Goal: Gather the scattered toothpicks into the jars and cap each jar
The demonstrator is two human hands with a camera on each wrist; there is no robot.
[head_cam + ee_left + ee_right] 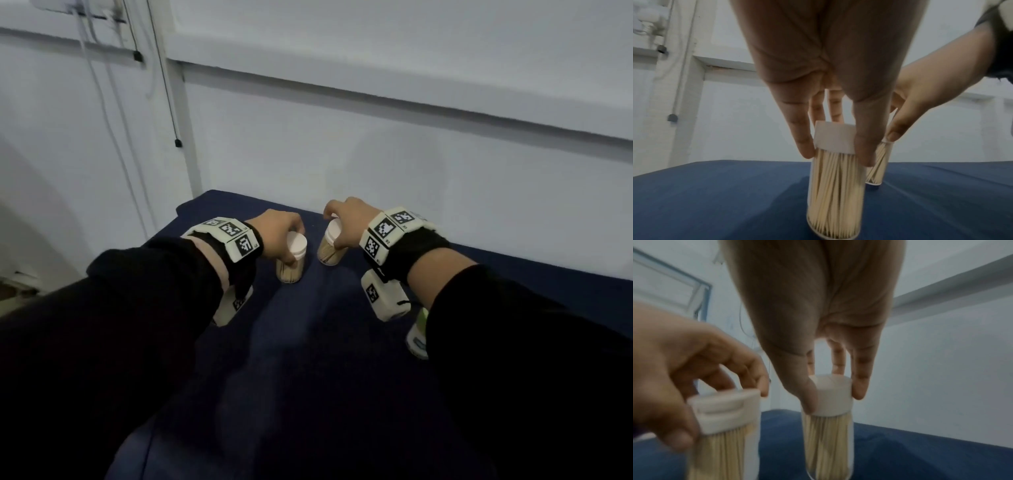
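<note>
Two clear jars full of toothpicks stand side by side on the dark blue cloth. The left jar wears a white cap, and my left hand grips that cap from above with its fingertips. The right jar also has a white cap, which my right hand pinches between thumb and fingers. No loose toothpicks show on the cloth.
A white and green container lies at the right, partly hidden under my right sleeve. The table butts against a pale wall behind the jars. Cables hang down the wall at the left.
</note>
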